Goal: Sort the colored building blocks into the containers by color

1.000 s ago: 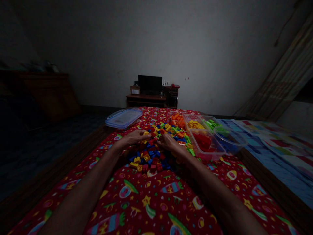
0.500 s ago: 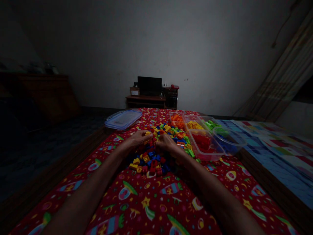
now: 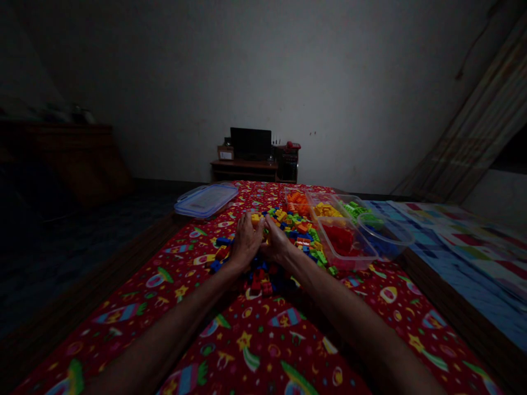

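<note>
Now left hand point(image 3: 246, 242) and right hand point(image 3: 275, 244) lie flat, open, on brick pile point(image 3: 297, 229) stretching away

- Red sheet point(image 3: 263, 351) printed with rockets, stars and moons, spread across the near surface.
- Clear lid with a blue rim point(image 3: 206, 199), lying at the sheet's far left edge.
- Clear tubs in a cluster at the right: one of orange bricks point(image 3: 297, 198), one of yellow point(image 3: 327, 210), one of green point(image 3: 356, 209), and a nearer one of red point(image 3: 343, 240).
- Round clear bowl point(image 3: 387, 235) just beside the red tub.
- Blue checked mat point(image 3: 453, 258) to the right of the sheet.
- Low wooden stand point(image 3: 247, 167) against the far wall, carrying a dark screen point(image 3: 251, 144).
- Striped curtain point(image 3: 473, 142) at the right.
- Dark wooden cabinet point(image 3: 69, 159) at the left, barely lit.
</note>
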`<state>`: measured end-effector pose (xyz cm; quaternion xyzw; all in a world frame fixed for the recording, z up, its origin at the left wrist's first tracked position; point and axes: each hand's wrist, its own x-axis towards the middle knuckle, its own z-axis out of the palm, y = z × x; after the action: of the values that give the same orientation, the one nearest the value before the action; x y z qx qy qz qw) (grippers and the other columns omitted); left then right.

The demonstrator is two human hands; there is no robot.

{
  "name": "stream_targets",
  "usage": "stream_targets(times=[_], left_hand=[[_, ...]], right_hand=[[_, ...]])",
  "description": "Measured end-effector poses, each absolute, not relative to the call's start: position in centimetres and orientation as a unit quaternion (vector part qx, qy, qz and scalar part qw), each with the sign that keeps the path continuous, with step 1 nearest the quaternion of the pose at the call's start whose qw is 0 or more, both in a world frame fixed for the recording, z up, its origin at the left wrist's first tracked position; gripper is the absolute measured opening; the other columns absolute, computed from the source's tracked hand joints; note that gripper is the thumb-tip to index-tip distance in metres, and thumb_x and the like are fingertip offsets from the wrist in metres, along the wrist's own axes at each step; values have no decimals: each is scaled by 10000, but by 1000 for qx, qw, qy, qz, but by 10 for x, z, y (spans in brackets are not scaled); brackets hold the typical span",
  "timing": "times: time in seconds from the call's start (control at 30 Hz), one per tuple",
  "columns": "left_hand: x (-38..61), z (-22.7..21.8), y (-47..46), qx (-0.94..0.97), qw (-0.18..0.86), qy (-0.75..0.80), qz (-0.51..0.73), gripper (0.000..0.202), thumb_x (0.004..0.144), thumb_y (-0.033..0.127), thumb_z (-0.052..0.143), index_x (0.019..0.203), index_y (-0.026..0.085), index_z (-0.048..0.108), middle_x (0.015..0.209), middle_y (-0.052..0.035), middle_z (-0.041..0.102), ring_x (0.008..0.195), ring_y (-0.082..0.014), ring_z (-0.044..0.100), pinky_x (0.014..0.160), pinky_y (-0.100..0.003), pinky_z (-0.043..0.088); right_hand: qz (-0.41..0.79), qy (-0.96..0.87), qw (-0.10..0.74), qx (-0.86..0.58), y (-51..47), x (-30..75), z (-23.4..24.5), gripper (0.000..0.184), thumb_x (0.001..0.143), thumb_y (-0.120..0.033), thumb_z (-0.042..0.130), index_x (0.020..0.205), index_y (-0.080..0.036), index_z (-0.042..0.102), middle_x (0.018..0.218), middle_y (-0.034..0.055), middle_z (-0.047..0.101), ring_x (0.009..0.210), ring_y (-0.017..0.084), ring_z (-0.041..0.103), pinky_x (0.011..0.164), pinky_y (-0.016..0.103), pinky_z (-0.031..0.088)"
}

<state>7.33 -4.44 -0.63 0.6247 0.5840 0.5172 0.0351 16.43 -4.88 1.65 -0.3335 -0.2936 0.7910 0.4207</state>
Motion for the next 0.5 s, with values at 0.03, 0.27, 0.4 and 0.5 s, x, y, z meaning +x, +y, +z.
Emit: stream_targets(times=[0.03, 0.27, 0.4, 0.5], left_hand=[[74, -6, -44, 640, 18, 583, 501, 259, 823, 342, 474, 986, 169, 578, 1025, -122, 610, 1043, -270, 555, 968, -452, 417], [76, 4, -51, 736, 178, 495, 426, 504, 883, 397, 326, 1263, 125, 515, 1357, -121, 515, 1271, -236, 452, 1103, -403, 310], [77, 7, -57, 701, 250, 493, 450, 578, 923, 462, 201, 1366, 166, 429, 1468, -75, 392, 1360, -214, 338, 1132, -405, 259], [70, 10, -55, 680, 241, 476, 503, 582, 933, 477, 197, 1389, 175, 395, 1477, -81, 376, 1360, -215, 338, 1134, -403, 257]], right_hand=[[793, -278, 426, -335, -49, 164, 17, 387, 943, -485, 341, 838, -174, 546, 555, -28, 547, 395, 61, 449, 344, 133, 306], [775, -248, 490, -314, -40, 174, 16, 248, 848, -389, 580, 749, -177, 497, 495, -77, 496, 373, 42, 434, 350, 123, 348], [782, -282, 467, -302, -35, 180, 18, 158, 869, -303, 539, 788, -177, 487, 500, -76, 490, 311, 26, 359, 275, 111, 243], [757, -314, 481, -312, -31, 185, 20, 143, 862, -303, 540, 811, -191, 468, 523, -71, 493, 325, 34, 404, 265, 106, 212]])
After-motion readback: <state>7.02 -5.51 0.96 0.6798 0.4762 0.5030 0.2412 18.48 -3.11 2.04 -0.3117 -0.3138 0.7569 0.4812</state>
